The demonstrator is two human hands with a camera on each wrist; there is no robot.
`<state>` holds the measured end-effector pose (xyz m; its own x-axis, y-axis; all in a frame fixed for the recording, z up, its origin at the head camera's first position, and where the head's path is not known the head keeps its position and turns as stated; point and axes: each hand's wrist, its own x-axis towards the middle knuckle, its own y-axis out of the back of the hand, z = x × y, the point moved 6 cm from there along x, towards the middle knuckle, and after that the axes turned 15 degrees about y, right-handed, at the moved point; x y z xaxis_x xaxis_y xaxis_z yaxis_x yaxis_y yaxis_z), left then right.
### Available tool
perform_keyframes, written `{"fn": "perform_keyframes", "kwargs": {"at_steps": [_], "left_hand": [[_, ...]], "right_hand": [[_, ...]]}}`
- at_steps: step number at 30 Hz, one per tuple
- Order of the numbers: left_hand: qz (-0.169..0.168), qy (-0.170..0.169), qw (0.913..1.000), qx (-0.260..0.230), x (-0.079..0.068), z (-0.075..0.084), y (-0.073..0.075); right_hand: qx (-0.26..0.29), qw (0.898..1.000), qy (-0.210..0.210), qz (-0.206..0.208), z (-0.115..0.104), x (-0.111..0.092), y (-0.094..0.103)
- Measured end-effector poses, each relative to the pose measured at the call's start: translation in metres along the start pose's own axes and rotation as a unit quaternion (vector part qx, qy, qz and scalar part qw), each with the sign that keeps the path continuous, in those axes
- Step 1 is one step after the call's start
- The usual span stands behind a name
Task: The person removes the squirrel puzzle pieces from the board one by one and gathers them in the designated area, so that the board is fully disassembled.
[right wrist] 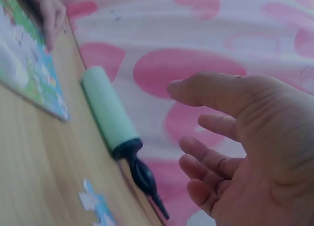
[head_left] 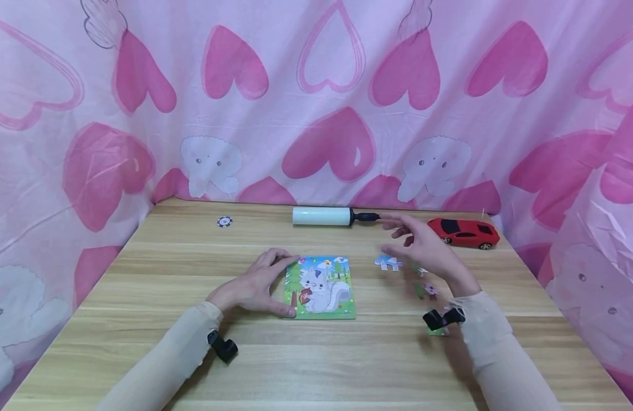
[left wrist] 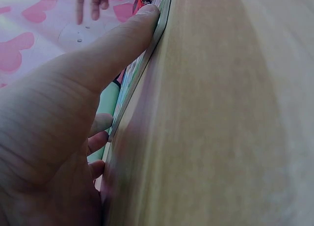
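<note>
A square jigsaw puzzle (head_left: 323, 288) with a grey squirrel picture lies flat on the wooden table. My left hand (head_left: 257, 285) holds its left side, with the thumb at the near corner and the fingers at the far one. In the left wrist view the thumb (left wrist: 113, 51) lies on the puzzle's edge. My right hand (head_left: 424, 245) hovers right of the puzzle, its fingers apart and loosely bent, with nothing between them. Close to it lie a blue jigsaw piece (head_left: 388, 262), a green and pink piece (head_left: 426, 291) and a green piece (head_left: 437, 331), partly hidden by the wrist camera.
Behind the puzzle lies a pale balloon pump (head_left: 321, 216) with a black nozzle. A red toy car (head_left: 465, 233) stands at the back right, beyond my right hand. A black-and-white chip (head_left: 224, 221) is at the back left. Pink heart-patterned curtain (head_left: 326, 142) surrounds the table (head_left: 275, 365).
</note>
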<state>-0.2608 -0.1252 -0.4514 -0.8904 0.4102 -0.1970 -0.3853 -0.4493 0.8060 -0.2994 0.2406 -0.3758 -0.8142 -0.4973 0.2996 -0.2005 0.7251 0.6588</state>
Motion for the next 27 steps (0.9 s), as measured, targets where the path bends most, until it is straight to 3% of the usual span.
{"fn": "perform_keyframes", "kwargs": {"at_steps": [11,18,27], "left_hand": [[0.002,0.004,1.0000,0.007,0.001,0.000,-0.001],[0.006,0.002,1.0000,0.007,0.000,-0.001,0.000],[0.002,0.002,1.0000,0.009,0.000,0.000,0.000]], "right_hand": [[0.063,0.997,0.038,0.020,-0.036,0.018,-0.011],[0.110,0.992,0.057,0.018,-0.051,0.034,-0.042],[0.141,0.988,0.055,-0.011,-0.046,0.038,-0.087]]}}
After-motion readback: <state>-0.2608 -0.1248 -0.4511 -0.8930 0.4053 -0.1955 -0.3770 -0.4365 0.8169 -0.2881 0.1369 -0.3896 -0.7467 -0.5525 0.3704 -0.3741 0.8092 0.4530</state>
